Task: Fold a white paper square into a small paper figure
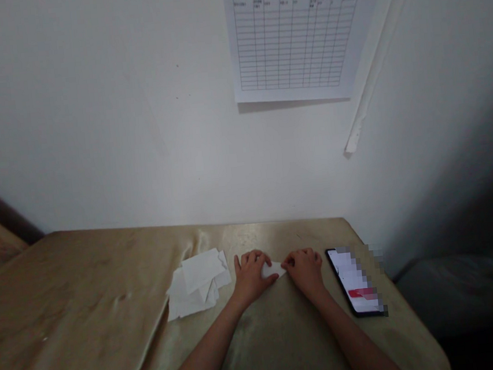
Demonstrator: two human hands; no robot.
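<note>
A small folded piece of white paper (274, 269) lies on the cloth-covered table between my two hands, partly hidden by them. My left hand (252, 273) holds its left side, with the thumb on the near edge and the index finger on the far edge. At its pointed right end, the fingertips of my right hand (304, 266) pinch the paper. Just left of my left hand is a loose pile of white paper sheets (198, 280), overlapping at odd angles.
To the right of my right hand lies a phone (346, 274) with its screen lit, partly pixelated. The table (87, 299) has a shiny, wrinkled gold-brown cover. Behind it rises a white wall (115, 133) with a printed grid sheet (294, 46) on it.
</note>
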